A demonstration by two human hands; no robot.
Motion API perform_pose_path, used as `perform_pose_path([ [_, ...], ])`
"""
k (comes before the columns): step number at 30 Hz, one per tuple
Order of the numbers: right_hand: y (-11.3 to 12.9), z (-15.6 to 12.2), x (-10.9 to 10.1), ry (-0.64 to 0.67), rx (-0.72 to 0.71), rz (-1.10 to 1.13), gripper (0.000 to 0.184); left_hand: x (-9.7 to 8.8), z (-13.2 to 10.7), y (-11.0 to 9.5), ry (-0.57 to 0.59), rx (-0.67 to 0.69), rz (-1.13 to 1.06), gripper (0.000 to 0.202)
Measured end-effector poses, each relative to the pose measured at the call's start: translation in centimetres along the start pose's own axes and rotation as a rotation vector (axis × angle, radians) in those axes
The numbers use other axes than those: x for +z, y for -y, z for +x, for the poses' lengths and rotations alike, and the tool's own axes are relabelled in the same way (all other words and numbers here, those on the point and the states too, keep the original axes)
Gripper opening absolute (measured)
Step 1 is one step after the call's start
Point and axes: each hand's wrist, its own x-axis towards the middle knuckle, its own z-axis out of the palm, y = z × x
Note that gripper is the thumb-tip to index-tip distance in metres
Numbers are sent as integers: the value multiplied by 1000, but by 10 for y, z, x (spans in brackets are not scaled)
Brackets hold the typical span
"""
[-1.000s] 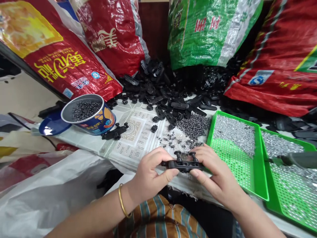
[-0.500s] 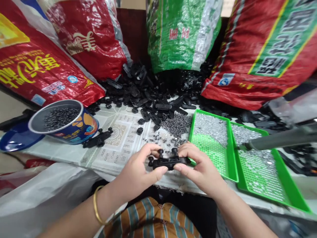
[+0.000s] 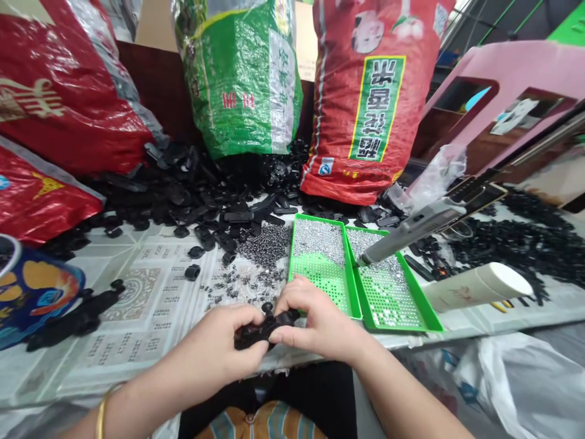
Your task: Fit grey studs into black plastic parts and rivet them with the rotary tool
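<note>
Both hands hold a black plastic part with knob-like wheels (image 3: 261,332) just above the table's front edge. My left hand (image 3: 231,341) is closed around its left end, thumb along the near side. My right hand (image 3: 315,323) grips the right end between thumb and fingers, and those fingers hide much of it. Beyond the hands, small dark metal pieces (image 3: 269,244) lie in a heap, with others scattered nearer. Right of the heap stand a green tray (image 3: 292,250) and a second green tray (image 3: 432,314), both holding small shiny metal pieces.
A grey pen-shaped electric screwdriver (image 3: 406,231) slants over the second tray. A white cylinder (image 3: 479,286) leans at the right. At left are a blue tin (image 3: 50,299) and another black assembly (image 3: 77,317). Red sack (image 3: 361,97) and green sack (image 3: 247,85) stand behind loose black parts (image 3: 183,195).
The camera view has swung right, so the tin slips partly out at left and the white cylinder appears. Both hands still hold the black part, now turned and more covered by fingers.
</note>
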Motion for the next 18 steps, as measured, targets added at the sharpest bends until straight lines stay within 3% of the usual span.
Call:
perform_pose_path([
  [2, -2, -11, -6, -208, 12, -42, 16, 4, 3, 2, -2, -62, -153, 12],
  [6, -22, -37, -37, -1123, 127, -203, 39, 17, 10, 5, -12, -218, -631, 17],
  [8, -41, -42, -57, -1397, 221, -167, 59, 25, 13, 5, -73, -274, -842, 20],
  [10, -61, -41, -73, -1424, 346, -60, 69, 34, 15, 4, -123, -326, -996, 21],
  [13, -78, -36, -85, -1274, 483, 116, 49, 43, 15, 4, -163, -361, -1089, 23],
  [15, -73, -34, -83, -1239, 455, 192, 38, 47, 14, 5, -191, -373, -1105, 24],
  [18, -51, -35, -69, -1255, 302, 329, 37, 49, 15, 4, -234, -401, -1108, 25],
])
